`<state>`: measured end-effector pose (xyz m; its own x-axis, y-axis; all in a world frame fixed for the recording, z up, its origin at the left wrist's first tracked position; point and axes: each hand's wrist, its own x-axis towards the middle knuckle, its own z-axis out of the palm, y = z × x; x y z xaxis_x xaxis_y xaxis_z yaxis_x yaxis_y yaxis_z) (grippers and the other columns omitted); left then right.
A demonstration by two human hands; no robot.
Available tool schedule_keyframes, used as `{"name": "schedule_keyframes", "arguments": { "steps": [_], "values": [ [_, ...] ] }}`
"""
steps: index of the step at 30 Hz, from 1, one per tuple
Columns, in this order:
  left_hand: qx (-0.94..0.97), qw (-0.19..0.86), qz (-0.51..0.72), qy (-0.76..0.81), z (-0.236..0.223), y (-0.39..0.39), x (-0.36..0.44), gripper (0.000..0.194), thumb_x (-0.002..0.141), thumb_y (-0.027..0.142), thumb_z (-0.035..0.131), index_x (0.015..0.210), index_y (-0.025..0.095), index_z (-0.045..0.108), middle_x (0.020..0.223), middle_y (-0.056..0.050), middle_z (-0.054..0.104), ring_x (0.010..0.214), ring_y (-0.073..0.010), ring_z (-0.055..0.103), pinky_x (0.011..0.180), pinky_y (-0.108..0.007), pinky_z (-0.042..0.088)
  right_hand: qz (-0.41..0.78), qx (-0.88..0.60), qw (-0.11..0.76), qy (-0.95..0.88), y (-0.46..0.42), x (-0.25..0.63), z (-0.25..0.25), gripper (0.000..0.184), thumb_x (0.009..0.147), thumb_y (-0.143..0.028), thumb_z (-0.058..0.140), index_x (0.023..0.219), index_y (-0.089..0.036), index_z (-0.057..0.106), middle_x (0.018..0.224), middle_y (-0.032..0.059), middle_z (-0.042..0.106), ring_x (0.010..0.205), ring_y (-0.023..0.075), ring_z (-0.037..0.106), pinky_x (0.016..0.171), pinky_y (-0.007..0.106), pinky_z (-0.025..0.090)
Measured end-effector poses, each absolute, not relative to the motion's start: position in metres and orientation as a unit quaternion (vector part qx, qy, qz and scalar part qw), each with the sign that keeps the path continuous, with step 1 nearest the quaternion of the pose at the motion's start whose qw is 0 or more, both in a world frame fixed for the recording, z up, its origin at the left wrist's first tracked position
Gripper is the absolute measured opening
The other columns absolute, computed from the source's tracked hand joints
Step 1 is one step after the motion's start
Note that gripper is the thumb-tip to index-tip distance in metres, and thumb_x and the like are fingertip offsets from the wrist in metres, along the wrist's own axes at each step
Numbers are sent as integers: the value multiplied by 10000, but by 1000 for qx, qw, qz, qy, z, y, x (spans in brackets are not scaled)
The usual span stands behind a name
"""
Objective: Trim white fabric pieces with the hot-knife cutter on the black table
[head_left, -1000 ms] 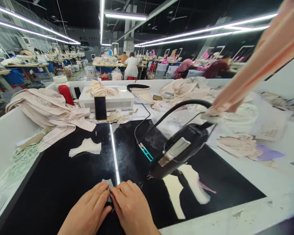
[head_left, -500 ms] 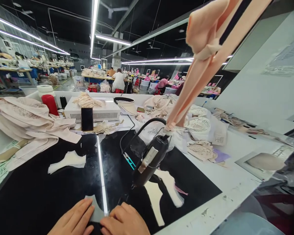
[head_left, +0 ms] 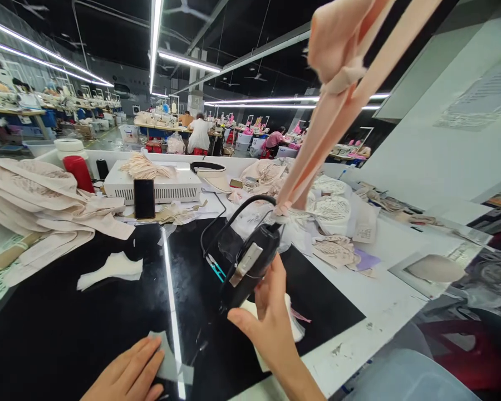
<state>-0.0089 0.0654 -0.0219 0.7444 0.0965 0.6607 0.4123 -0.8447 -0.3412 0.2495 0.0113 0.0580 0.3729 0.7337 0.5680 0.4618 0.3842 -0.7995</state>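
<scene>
My left hand (head_left: 127,370) lies flat on a small translucent grey-white cut piece (head_left: 176,367) on the black work surface, fingers stretched out and pressing its left part. My right hand (head_left: 271,320) is raised at the right side of a black handheld tool (head_left: 254,262) with a metal clip. Its thumb is spread away and its fingers reach up behind the casing; whether they touch it is hidden. A knotted peach fabric strap (head_left: 317,139) suspends the tool, tip down. Partly behind my right hand lie cream cut pieces (head_left: 296,328).
Another cream piece (head_left: 111,270) lies at the left. Turquoise thread snips (head_left: 216,268) rest behind the tool. At the back stand a white box (head_left: 171,192), a phone (head_left: 144,199) and a red thread cone (head_left: 78,172). Beige garments (head_left: 54,195) are heaped left.
My right hand has left the grey-white piece and moved up and right to the hanging tool. My left hand stays on the piece. The view has shifted slightly.
</scene>
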Motion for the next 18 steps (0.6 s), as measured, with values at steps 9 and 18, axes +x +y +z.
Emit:
{"name": "schedule_keyframes", "arguments": {
  "steps": [9, 18],
  "values": [
    [-933, 131, -238, -237, 4, 41, -5, 403, 1083, 276, 299, 1175, 127, 662, 1173, -54, 729, 1083, -163, 689, 899, -287, 591, 276, -417, 697, -513, 51, 217, 84, 514, 781, -392, 815, 1187, -254, 532, 898, 4, 662, 688, 147, 644, 634, 306, 578],
    [-932, 98, -260, -233, 1, 43, -6, 337, 1067, 275, 380, 1188, 139, 664, 1167, -43, 728, 1083, -156, 678, 935, -275, 562, 374, -337, 713, -488, 60, 161, 72, 510, 796, -509, 758, 1088, -262, 420, 794, -24, 569, 612, 135, 590, 540, 293, 562]
  ]
}}
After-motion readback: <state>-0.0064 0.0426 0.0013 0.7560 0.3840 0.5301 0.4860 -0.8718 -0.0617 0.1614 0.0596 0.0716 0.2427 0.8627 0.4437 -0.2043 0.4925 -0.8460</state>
